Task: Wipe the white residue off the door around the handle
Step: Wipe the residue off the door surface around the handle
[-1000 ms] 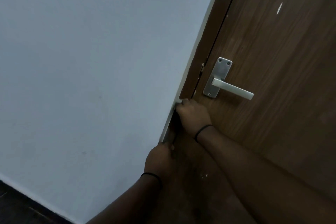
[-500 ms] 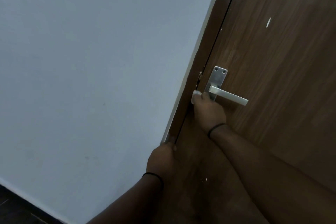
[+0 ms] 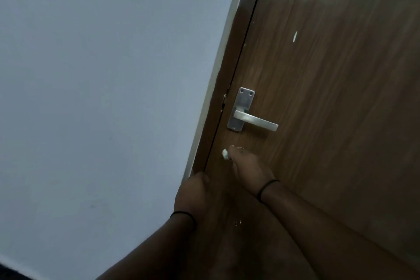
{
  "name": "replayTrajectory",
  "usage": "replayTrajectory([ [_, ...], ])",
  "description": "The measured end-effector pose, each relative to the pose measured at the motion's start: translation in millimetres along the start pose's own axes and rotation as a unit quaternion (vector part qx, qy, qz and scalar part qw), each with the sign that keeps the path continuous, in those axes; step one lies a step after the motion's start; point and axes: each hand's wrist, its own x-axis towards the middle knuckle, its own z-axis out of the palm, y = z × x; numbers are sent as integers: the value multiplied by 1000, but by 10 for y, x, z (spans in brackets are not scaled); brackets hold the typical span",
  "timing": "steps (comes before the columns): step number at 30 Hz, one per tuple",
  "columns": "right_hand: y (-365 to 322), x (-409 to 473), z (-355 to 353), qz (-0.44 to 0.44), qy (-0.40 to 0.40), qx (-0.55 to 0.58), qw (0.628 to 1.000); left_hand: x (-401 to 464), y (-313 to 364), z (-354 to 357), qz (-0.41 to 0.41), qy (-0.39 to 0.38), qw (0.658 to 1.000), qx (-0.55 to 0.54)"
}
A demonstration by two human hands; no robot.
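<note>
Metal handle [image 3: 255, 118] lever pointing right, long axis near-horizontal

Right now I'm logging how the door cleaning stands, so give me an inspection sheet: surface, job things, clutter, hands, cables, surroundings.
Surface: brown wood-grain door, closed against its frame.
Job's things: metal lever handle on its backplate; small white wad at the right hand's fingertips, below the handle; white streak above the handle; white specks lower down.
Clutter: nothing seen.
Hands: right hand pinches the wad at the door face; left hand grips the frame edge below it. Each wrist wears a thin black band.
Cables: nothing seen.
Surroundings: pale wall to the left; chipped spot on the frame beside the handle.
</note>
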Motion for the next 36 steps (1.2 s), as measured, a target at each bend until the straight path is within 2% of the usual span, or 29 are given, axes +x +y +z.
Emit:
replayTrajectory([
  [4, -169, 113, -432, -58, 80, -48, 994, 23, 307, -55, 22, 18, 1000, -14],
  [7, -270, 284, -626, -38, 126, -74, 989, 35, 446, -130, 32, 22, 999, -13],
  [12, -159, 662, -911, -24, 92, -97, 991, 121, 568, -253, 52, 41, 997, -41],
  [17, 20, 1117, -1275, 30, 174, -107, 978, 248, 558, -276, 75, 57, 994, -61],
  [21, -3, 1493, -1255, 79, 85, -181, 976, 314, 461, -207, 66, 65, 993, -76],
  [24, -142, 1435, -1085, 67, 73, -221, 970, 322, 387, -155, 55, 59, 993, -83],
  [29, -490, 1300, -757, 24, -27, -398, 917, 226, 232, -109, 34, 55, 996, -62],
  [34, -604, 1024, -282, -55, -97, -481, 870, 112, 81, -186, 7, 52, 997, -50],
  [36, -558, 824, -164, -79, -136, -478, 864, 104, 39, -233, -2, 50, 998, -43],
])
